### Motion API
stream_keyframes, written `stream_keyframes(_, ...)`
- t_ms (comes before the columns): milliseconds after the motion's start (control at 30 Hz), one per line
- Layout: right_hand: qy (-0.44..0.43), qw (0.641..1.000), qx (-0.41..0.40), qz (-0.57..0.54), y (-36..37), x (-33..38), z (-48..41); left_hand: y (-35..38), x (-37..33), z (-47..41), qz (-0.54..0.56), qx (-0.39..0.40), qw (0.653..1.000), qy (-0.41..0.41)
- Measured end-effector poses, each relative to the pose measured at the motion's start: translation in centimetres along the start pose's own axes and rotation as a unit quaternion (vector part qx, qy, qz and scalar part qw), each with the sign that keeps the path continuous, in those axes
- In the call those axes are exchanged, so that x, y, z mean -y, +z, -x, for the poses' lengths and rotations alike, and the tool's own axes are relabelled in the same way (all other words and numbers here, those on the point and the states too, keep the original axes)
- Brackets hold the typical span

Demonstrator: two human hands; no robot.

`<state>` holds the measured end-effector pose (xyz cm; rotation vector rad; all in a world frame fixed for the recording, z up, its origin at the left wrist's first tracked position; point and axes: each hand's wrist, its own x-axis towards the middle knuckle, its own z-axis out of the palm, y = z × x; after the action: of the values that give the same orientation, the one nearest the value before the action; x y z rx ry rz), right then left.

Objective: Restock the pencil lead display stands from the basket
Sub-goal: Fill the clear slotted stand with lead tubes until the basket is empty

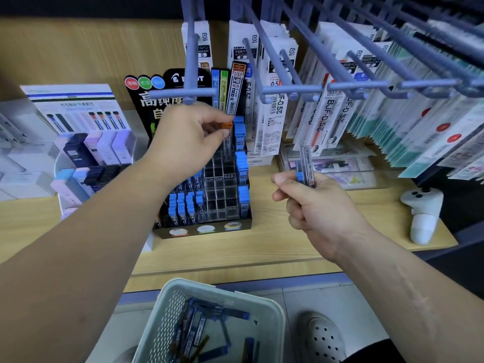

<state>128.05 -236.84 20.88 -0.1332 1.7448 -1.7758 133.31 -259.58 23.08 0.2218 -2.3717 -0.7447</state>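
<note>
Your left hand (pixel 188 142) pinches an orange-capped lead case (pixel 227 125) over the upper slots of the black display stand (pixel 207 230); your right hand (pixel 317 208) grips a few blue-capped cases (pixel 305 169) beside the stand; many middle slots look empty and the basket (pixel 277 318) holds more cases, so I judge much work is left.

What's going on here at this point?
A person is restocking a lead stand on a shop shelf. The left hand pinches an orange-capped case by its top at the stand's upper rows. The right hand grips a few spare cases beside the stand. Many middle slots look empty, and the basket below holds more cases.
</note>
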Motion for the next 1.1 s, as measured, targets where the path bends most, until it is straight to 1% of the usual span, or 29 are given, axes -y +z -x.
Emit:
stream_keyframes(67, 0.001, 1.000, 0.005, -0.005, -0.1, 0.1, 0.1, 0.7, 0.4, 0.3, -0.056, -0.018, 0.998, 0.032)
stream_keyframes(100, 0.004, 1.000, 0.010, -0.008, -0.1, 0.2, 0.1, 0.9, 0.5, 0.4, -0.081, -0.026, 0.996, 0.035)
stream_keyframes(233, 0.033, 0.997, 0.059, -0.032, 0.0, 0.4, 0.3, 1.3, 0.6, 0.4, -0.127, -0.037, 0.991, 0.005)
stream_keyframes(367, 0.071, 0.989, 0.105, -0.081, 0.2, 0.6, 0.6, 1.2, 0.5, 0.5, -0.133, -0.024, 0.991, -0.013)
stream_keyframes(467, 0.076, 0.982, 0.138, -0.109, 0.4, 0.9, 0.9, 0.8, -0.3, 0.9, -0.089, -0.028, 0.995, -0.039)
stream_keyframes(533, 0.075, 0.977, 0.171, -0.102, 0.7, 1.0, 1.2, 0.4, -1.6, 1.4, -0.023, -0.028, 0.997, -0.075)
stream_keyframes(567, 0.076, 0.975, 0.190, -0.090, 0.9, 1.0, 1.4, 0.3, -2.4, 1.7, 0.033, -0.015, 0.994, -0.101)
stream_keyframes(600, 0.078, 0.972, 0.206, -0.079, 1.1, 1.0, 1.7, 0.2, -3.3, 2.0, 0.105, 0.006, 0.986, -0.133)
stream_keyframes(667, 0.085, 0.968, 0.225, -0.068, 1.7, 0.9, 2.2, -0.1, -5.1, 3.0, 0.235, 0.059, 0.950, -0.198)
stream_keyframes(733, 0.086, 0.965, 0.237, -0.066, 2.3, 0.8, 2.6, -0.5, -6.4, 4.2, 0.295, 0.096, 0.922, -0.232)
stream_keyframes(800, 0.084, 0.963, 0.250, -0.057, 2.8, 0.7, 3.1, -1.0, -7.0, 5.5, 0.324, 0.110, 0.908, -0.242)
stream_keyframes(833, 0.082, 0.962, 0.254, -0.049, 3.0, 0.6, 3.3, -1.4, -7.1, 6.0, 0.326, 0.114, 0.907, -0.240)
stream_keyframes(933, 0.087, 0.962, 0.258, -0.032, 3.6, 0.4, 4.2, -3.0, -7.0, 7.3, 0.299, 0.112, 0.919, -0.233)
stream_keyframes(1033, 0.093, 0.967, 0.235, -0.025, 3.9, 0.3, 4.9, -4.4, -6.9, 8.5, 0.261, 0.060, 0.930, -0.250)
stream_keyframes(1100, 0.094, 0.971, 0.215, -0.039, 3.9, 0.5, 5.3, -5.5, -6.9, 9.3, 0.259, 0.025, 0.930, -0.259)
